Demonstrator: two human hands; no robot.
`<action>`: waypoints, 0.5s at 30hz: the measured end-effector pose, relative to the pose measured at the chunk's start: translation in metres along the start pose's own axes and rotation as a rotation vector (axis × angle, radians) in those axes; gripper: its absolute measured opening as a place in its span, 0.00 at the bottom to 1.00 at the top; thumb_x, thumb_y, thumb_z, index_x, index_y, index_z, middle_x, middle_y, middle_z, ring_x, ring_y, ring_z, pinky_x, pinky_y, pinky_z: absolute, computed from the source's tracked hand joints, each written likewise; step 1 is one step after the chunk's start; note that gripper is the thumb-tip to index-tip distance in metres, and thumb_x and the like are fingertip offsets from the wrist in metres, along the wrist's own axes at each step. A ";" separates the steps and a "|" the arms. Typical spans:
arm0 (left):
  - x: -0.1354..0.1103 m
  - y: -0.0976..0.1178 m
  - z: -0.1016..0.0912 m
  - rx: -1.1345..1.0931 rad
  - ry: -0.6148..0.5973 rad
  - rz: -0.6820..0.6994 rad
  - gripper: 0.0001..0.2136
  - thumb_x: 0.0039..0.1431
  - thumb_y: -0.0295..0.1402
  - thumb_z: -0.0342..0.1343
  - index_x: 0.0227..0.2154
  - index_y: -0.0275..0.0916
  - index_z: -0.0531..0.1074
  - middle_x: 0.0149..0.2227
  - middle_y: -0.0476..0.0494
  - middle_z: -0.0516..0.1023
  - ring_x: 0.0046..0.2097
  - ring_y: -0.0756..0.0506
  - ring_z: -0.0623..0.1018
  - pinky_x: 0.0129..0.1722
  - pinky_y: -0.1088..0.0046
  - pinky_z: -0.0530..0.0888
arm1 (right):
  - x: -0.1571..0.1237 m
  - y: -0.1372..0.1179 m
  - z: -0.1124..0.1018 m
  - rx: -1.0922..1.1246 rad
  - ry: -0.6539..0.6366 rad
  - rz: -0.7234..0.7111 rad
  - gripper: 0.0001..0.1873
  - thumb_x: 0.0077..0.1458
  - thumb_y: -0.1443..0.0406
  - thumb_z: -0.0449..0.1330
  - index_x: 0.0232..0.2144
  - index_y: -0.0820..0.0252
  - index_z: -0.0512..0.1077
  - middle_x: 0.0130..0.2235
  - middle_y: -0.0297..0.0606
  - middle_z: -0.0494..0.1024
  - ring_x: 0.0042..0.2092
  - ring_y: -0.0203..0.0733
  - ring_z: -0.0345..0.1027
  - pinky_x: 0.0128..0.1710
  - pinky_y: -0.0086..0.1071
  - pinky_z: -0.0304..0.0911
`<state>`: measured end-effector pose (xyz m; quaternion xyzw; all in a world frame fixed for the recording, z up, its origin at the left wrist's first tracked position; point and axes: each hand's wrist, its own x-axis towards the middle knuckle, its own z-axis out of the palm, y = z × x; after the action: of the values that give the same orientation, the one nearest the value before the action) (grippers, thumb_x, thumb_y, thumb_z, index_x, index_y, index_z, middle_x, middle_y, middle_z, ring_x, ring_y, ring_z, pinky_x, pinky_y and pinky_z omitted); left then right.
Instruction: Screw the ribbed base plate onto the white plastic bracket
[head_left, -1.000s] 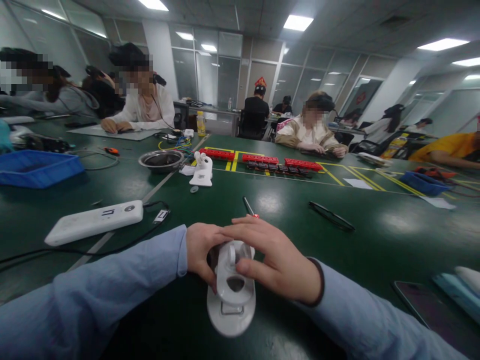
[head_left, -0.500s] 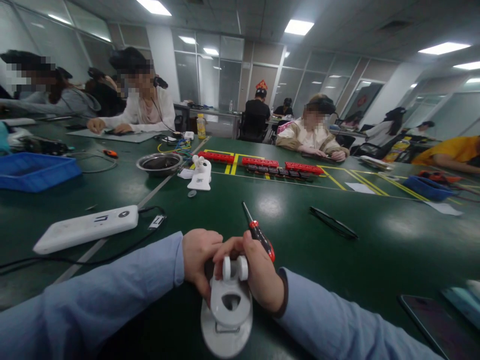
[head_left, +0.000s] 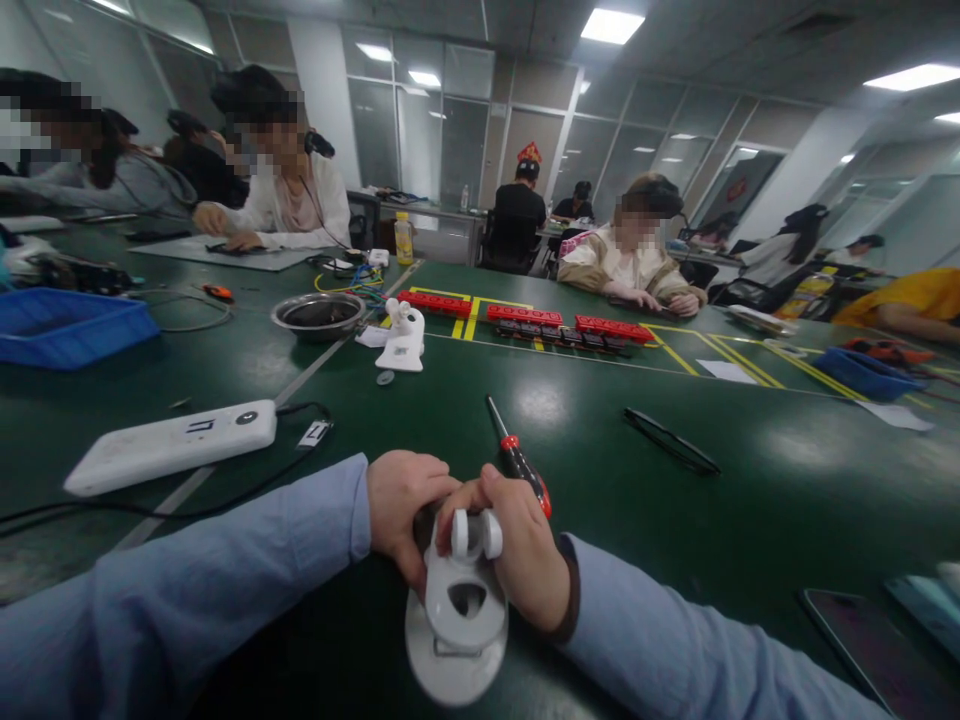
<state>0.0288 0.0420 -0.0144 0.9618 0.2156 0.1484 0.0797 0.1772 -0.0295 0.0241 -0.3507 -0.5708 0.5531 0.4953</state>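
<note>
Between my hands is a white plastic stand (head_left: 463, 620) with a wide rounded base, a triangular opening and two round lugs at its top. My left hand (head_left: 409, 505) closes on its far left side, thumb pointing down along it. My right hand (head_left: 525, 550) grips the right side, with fingers curled over the top beside the lugs. The fingertips and the stand's far side are largely hidden. Just past my right hand lies a screwdriver (head_left: 519, 462) with a red and black handle, its shaft pointing away from me.
Left are a long white device (head_left: 176, 445) with a black cable and a blue tray (head_left: 71, 335). Farther off stand a metal bowl (head_left: 319, 312), a similar white part (head_left: 403, 340) and red strips (head_left: 525, 315). Tweezers (head_left: 671, 442) and a phone (head_left: 870, 650) lie right. Co-workers sit opposite.
The camera view has tilted slightly. Both hands keep their hold on the white plastic stand, which shows almost no movement.
</note>
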 end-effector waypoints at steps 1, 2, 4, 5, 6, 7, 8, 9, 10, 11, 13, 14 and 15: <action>0.000 0.001 -0.001 0.018 0.000 -0.007 0.31 0.23 0.62 0.52 0.24 0.38 0.69 0.21 0.47 0.68 0.23 0.47 0.68 0.23 0.71 0.65 | -0.001 0.000 0.000 -0.007 0.013 -0.002 0.34 0.55 0.49 0.40 0.11 0.64 0.69 0.15 0.37 0.65 0.20 0.34 0.58 0.22 0.27 0.55; 0.001 0.002 -0.002 0.024 0.000 -0.009 0.31 0.23 0.62 0.52 0.24 0.38 0.69 0.21 0.47 0.68 0.23 0.48 0.68 0.23 0.72 0.65 | -0.001 0.000 0.001 -0.015 0.024 0.001 0.34 0.55 0.50 0.40 0.11 0.64 0.68 0.15 0.37 0.65 0.21 0.34 0.59 0.23 0.28 0.55; 0.001 0.002 -0.001 0.031 -0.002 -0.012 0.32 0.23 0.62 0.52 0.25 0.38 0.69 0.22 0.47 0.69 0.23 0.48 0.68 0.23 0.72 0.65 | -0.002 0.001 0.001 -0.047 0.058 0.017 0.32 0.55 0.51 0.41 0.12 0.64 0.68 0.17 0.38 0.66 0.22 0.35 0.59 0.24 0.28 0.55; 0.002 0.002 0.000 0.039 -0.007 -0.012 0.32 0.22 0.62 0.52 0.25 0.38 0.69 0.22 0.47 0.69 0.24 0.48 0.68 0.23 0.72 0.65 | -0.003 0.002 0.001 -0.064 0.088 0.028 0.31 0.55 0.52 0.41 0.13 0.64 0.68 0.18 0.38 0.67 0.23 0.35 0.60 0.25 0.28 0.56; 0.002 0.002 0.001 0.049 -0.015 -0.010 0.33 0.22 0.62 0.52 0.25 0.38 0.69 0.22 0.47 0.69 0.24 0.47 0.68 0.24 0.71 0.65 | -0.003 0.003 0.002 -0.078 0.118 0.040 0.29 0.54 0.52 0.42 0.13 0.63 0.68 0.18 0.38 0.67 0.24 0.36 0.60 0.25 0.28 0.56; 0.002 0.001 0.001 0.059 -0.021 -0.009 0.33 0.22 0.63 0.52 0.26 0.37 0.69 0.22 0.47 0.69 0.24 0.47 0.69 0.24 0.71 0.65 | -0.003 0.004 0.002 -0.079 0.138 0.048 0.28 0.54 0.52 0.43 0.13 0.63 0.68 0.18 0.38 0.67 0.25 0.36 0.60 0.26 0.28 0.56; 0.002 0.001 0.002 0.067 -0.026 -0.008 0.34 0.21 0.63 0.52 0.26 0.37 0.69 0.22 0.46 0.70 0.24 0.47 0.69 0.24 0.71 0.65 | -0.002 0.004 0.002 -0.066 0.139 0.052 0.28 0.53 0.53 0.43 0.13 0.63 0.68 0.18 0.38 0.66 0.24 0.36 0.60 0.25 0.28 0.56; 0.002 0.001 0.002 0.070 -0.030 -0.006 0.34 0.21 0.63 0.52 0.26 0.37 0.69 0.22 0.46 0.70 0.25 0.47 0.69 0.25 0.71 0.66 | -0.002 0.004 0.002 -0.042 0.120 0.052 0.28 0.53 0.53 0.43 0.13 0.63 0.68 0.17 0.37 0.66 0.23 0.36 0.60 0.24 0.28 0.55; 0.002 0.001 0.002 0.067 -0.033 -0.004 0.34 0.22 0.63 0.52 0.26 0.37 0.69 0.23 0.46 0.70 0.25 0.47 0.69 0.25 0.71 0.66 | -0.001 0.004 0.002 -0.015 0.091 0.049 0.28 0.54 0.54 0.43 0.12 0.63 0.68 0.16 0.37 0.65 0.22 0.35 0.59 0.23 0.28 0.55; 0.002 0.001 0.002 0.061 -0.035 -0.003 0.33 0.22 0.63 0.52 0.26 0.37 0.69 0.23 0.46 0.70 0.25 0.47 0.69 0.25 0.71 0.66 | -0.001 0.004 0.001 0.006 0.059 0.041 0.28 0.54 0.55 0.43 0.12 0.64 0.68 0.15 0.36 0.65 0.21 0.35 0.58 0.22 0.28 0.54; 0.002 0.001 0.002 0.046 -0.031 -0.003 0.33 0.24 0.63 0.51 0.26 0.37 0.69 0.23 0.46 0.69 0.25 0.47 0.68 0.25 0.71 0.66 | 0.000 0.003 0.000 0.029 0.021 0.022 0.28 0.54 0.55 0.43 0.13 0.64 0.69 0.16 0.36 0.66 0.20 0.34 0.58 0.22 0.28 0.54; 0.002 0.001 0.002 0.041 -0.029 -0.002 0.33 0.25 0.62 0.51 0.27 0.37 0.69 0.23 0.46 0.69 0.25 0.47 0.68 0.25 0.70 0.66 | 0.000 0.003 -0.001 0.035 0.010 0.017 0.28 0.54 0.55 0.43 0.13 0.64 0.70 0.16 0.37 0.67 0.21 0.34 0.59 0.22 0.28 0.55; 0.002 0.001 0.003 0.036 -0.029 0.000 0.33 0.25 0.62 0.51 0.27 0.37 0.69 0.23 0.45 0.69 0.25 0.47 0.68 0.26 0.70 0.66 | 0.000 0.004 -0.002 0.045 0.001 0.012 0.28 0.54 0.55 0.43 0.14 0.64 0.71 0.17 0.37 0.68 0.22 0.35 0.60 0.23 0.28 0.55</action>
<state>0.0314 0.0419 -0.0167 0.9651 0.2171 0.1307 0.0655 0.1782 -0.0288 0.0198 -0.3434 -0.5559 0.5686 0.4998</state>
